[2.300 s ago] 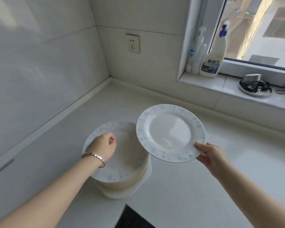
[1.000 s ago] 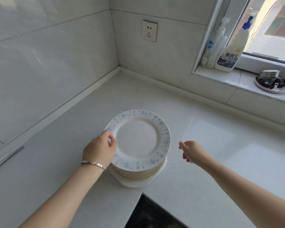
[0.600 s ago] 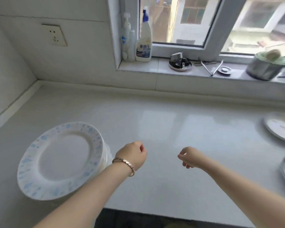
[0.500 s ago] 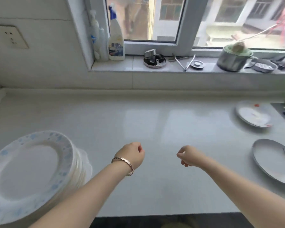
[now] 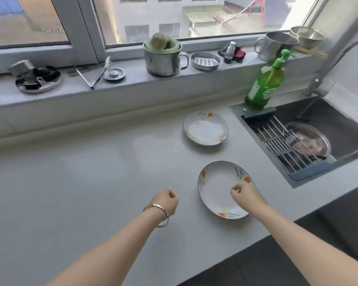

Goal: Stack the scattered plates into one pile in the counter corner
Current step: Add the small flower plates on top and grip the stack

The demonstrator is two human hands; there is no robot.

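Two white plates with orange flower marks lie apart on the grey counter [image 5: 74,182]. The near plate [image 5: 217,188] rests by the counter's front edge; the far plate [image 5: 205,129] sits closer to the window ledge. My right hand [image 5: 247,196] hovers over the near plate's right side, fingers loosely curled, holding nothing. My left hand [image 5: 166,201], with a bracelet on the wrist, is a loose fist above bare counter left of that plate. The pile of plates is out of view.
A sink [image 5: 318,129] with a metal rack and a steel pot lies at the right, a green soap bottle [image 5: 266,83] at its back corner. The window ledge holds a steel mug [image 5: 163,56], tongs, a small dish and other metalware.
The view has swung right, away from the plate pile, which has left the frame. Both flowered plates are now close, and my right hand has come over the near one.
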